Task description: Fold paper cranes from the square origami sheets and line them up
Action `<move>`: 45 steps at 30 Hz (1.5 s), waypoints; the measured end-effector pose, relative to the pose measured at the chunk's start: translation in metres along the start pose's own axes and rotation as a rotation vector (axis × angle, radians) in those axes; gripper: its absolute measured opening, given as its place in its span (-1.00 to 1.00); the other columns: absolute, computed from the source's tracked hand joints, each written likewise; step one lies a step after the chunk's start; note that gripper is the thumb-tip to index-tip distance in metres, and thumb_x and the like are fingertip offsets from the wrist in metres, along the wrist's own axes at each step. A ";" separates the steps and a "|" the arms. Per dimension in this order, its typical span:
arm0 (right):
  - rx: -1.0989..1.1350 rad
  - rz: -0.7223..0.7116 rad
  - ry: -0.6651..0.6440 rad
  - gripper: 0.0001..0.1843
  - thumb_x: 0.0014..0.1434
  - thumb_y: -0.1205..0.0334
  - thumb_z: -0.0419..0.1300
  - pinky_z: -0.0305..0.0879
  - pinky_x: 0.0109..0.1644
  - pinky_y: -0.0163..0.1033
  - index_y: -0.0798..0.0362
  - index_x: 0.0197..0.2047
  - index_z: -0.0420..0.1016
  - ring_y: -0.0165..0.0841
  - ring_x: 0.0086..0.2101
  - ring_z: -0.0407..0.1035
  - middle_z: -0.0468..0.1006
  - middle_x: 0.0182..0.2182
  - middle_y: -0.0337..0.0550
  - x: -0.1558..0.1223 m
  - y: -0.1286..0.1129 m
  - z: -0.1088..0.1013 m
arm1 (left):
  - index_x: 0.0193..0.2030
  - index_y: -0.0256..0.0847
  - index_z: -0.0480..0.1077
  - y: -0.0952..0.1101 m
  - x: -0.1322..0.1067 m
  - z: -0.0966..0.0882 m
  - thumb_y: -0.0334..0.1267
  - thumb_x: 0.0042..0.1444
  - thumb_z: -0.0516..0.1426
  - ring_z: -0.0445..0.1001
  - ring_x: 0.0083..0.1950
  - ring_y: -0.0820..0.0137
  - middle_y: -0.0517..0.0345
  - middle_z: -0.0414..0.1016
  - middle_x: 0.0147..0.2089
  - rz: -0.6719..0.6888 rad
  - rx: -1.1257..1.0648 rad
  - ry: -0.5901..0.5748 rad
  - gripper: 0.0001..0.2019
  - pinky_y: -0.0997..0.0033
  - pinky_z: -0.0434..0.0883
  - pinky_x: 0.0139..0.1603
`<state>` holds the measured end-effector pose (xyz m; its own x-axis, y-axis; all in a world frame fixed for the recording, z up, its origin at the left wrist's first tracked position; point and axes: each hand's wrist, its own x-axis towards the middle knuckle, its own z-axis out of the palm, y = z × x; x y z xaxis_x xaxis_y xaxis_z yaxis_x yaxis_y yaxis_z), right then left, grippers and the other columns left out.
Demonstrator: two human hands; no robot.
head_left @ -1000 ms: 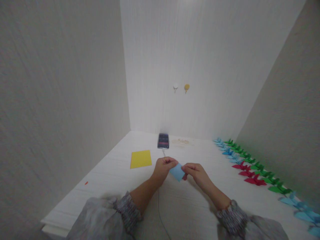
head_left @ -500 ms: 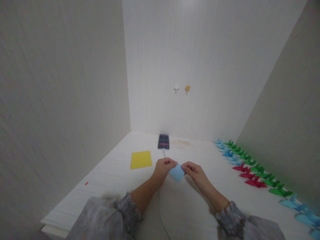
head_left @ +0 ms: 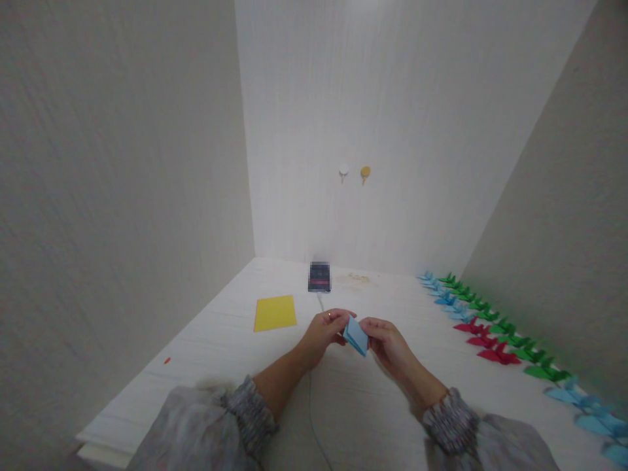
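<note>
Between my hands is a light blue piece of folded origami paper [head_left: 356,336], tilted so that its layered edge shows on the lower left. My left hand [head_left: 326,333] pinches its left side, thumb on top and fingers behind. On the right side, my right hand [head_left: 385,337] grips the paper between thumb and curled fingers. A stack of yellow square paper [head_left: 275,313] lies flat on the white table, left of my left hand.
A phone [head_left: 319,277] with a white cable [head_left: 314,425] stands near the back wall. Along the right run rows of folded paper cranes: green [head_left: 544,371], red [head_left: 498,354] and blue [head_left: 598,424]. Two hooks [head_left: 365,173] are on the wall. A small orange-red scrap [head_left: 167,360] lies at left.
The folded blue paper has been turned and tilted, so its layered edge now shows. Both hands have shifted their hold slightly, with the left fingers now behind it.
</note>
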<state>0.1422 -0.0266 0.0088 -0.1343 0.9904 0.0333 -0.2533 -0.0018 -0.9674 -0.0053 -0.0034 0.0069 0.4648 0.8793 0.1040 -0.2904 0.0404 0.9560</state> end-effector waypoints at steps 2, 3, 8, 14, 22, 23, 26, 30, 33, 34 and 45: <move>0.031 0.022 -0.021 -0.84 -0.16 0.24 0.18 0.07 -0.55 -0.35 0.16 -0.62 0.39 -0.48 -0.64 0.17 0.35 -0.69 -0.23 -0.001 0.000 0.000 | -0.28 -0.33 0.36 0.000 -0.001 0.000 -0.09 -0.12 0.10 0.28 -0.49 0.54 0.15 0.33 -0.47 -0.007 -0.019 -0.027 -0.66 0.53 0.21 -0.48; 0.052 0.037 -0.036 -0.85 -0.16 0.24 0.18 0.08 -0.54 -0.35 0.16 -0.62 0.40 -0.48 -0.64 0.18 0.36 -0.68 -0.23 -0.001 -0.001 0.000 | -0.28 -0.34 0.37 0.000 -0.001 0.000 -0.10 -0.13 0.11 0.28 -0.49 0.54 0.14 0.34 -0.47 -0.012 -0.031 -0.039 -0.66 0.52 0.22 -0.46; 0.120 0.117 -0.096 -0.86 -0.15 0.27 0.18 0.10 -0.53 -0.38 0.17 -0.62 0.40 -0.51 -0.65 0.18 0.36 -0.69 -0.24 0.000 0.000 -0.001 | -0.31 -0.36 0.39 -0.001 0.001 0.000 -0.17 -0.17 0.15 0.29 -0.48 0.52 0.12 0.37 -0.47 -0.026 -0.074 -0.050 -0.69 0.49 0.24 -0.40; -0.108 -0.055 -0.027 -0.79 -0.04 0.16 0.11 0.14 -0.49 -0.36 0.13 -0.54 0.38 -0.47 -0.58 0.20 0.33 -0.64 -0.26 -0.002 -0.001 0.004 | -0.46 -0.35 0.39 -0.001 0.005 -0.004 -0.24 -0.20 0.14 0.25 -0.55 0.53 0.18 0.36 -0.57 -0.004 0.075 0.148 -0.81 0.52 0.19 -0.48; -0.651 -0.367 0.103 -0.69 -0.08 0.14 0.14 0.21 -0.32 -0.29 0.06 -0.23 0.32 -0.35 -0.39 0.29 0.42 -0.38 -0.17 -0.003 0.002 0.003 | -0.56 -0.33 0.38 -0.015 0.013 -0.011 -0.26 -0.23 0.10 0.22 -0.57 0.52 0.21 0.32 -0.62 0.029 0.342 0.217 -0.85 0.54 0.15 -0.53; -0.710 -0.366 0.118 -0.73 -0.07 0.15 0.12 0.21 -0.34 -0.29 0.06 -0.26 0.34 -0.34 -0.41 0.29 0.43 -0.41 -0.17 -0.003 0.003 0.001 | -0.57 -0.33 0.38 -0.016 0.013 -0.012 -0.24 -0.22 0.09 0.21 -0.58 0.52 0.21 0.30 -0.64 0.023 0.367 0.205 -0.84 0.54 0.14 -0.55; -0.799 -0.348 0.134 -0.79 -0.02 0.16 0.06 0.21 -0.37 -0.28 0.08 -0.36 0.42 -0.32 -0.45 0.31 0.45 -0.50 -0.17 -0.001 0.005 -0.003 | -0.64 -0.33 0.35 -0.015 0.011 -0.012 -0.19 -0.19 0.07 0.12 -0.62 0.56 0.26 0.19 -0.70 0.011 0.436 0.178 -0.78 0.56 0.05 -0.61; -0.774 -0.348 0.125 -0.78 0.00 0.15 0.04 0.23 -0.36 -0.28 0.08 -0.40 0.44 -0.31 -0.44 0.33 0.47 -0.50 -0.17 -0.001 0.005 -0.005 | -0.74 -0.30 0.24 -0.008 0.007 -0.009 -0.17 -0.19 0.06 0.03 -0.64 0.58 0.30 0.05 -0.74 0.002 0.508 0.156 -0.73 0.55 -0.03 -0.63; -0.765 -0.350 0.121 -0.77 0.01 0.14 0.04 0.23 -0.36 -0.28 0.08 -0.39 0.44 -0.31 -0.44 0.32 0.47 -0.50 -0.16 -0.002 0.003 -0.005 | -0.76 -0.28 0.18 -0.006 0.007 -0.008 -0.15 -0.19 0.05 -0.01 -0.65 0.58 0.31 0.00 -0.75 -0.001 0.501 0.126 -0.71 0.54 -0.06 -0.64; -0.768 -0.354 0.119 -0.77 0.02 0.14 0.03 0.24 -0.36 -0.28 0.08 -0.39 0.44 -0.32 -0.44 0.32 0.47 -0.50 -0.16 -0.003 0.003 -0.004 | -0.76 -0.28 0.16 -0.006 0.007 -0.009 -0.15 -0.19 0.05 -0.02 -0.65 0.59 0.32 -0.01 -0.75 -0.001 0.498 0.123 -0.71 0.54 -0.07 -0.64; -0.848 -0.450 0.010 -0.81 0.00 0.22 0.06 0.24 -0.29 -0.26 0.01 -0.34 0.47 -0.32 -0.39 0.36 0.51 -0.43 -0.18 -0.006 -0.005 -0.003 | -0.74 -0.26 0.15 -0.013 0.009 -0.013 -0.18 -0.22 0.07 -0.04 -0.66 0.59 0.33 -0.02 -0.73 -0.042 0.350 0.148 -0.75 0.52 -0.08 -0.63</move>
<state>0.1472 -0.0323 0.0128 -0.1846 0.8751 0.4474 0.4993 0.4756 -0.7243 -0.0084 0.0106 -0.0082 0.3372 0.9402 0.0469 0.0417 -0.0647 0.9970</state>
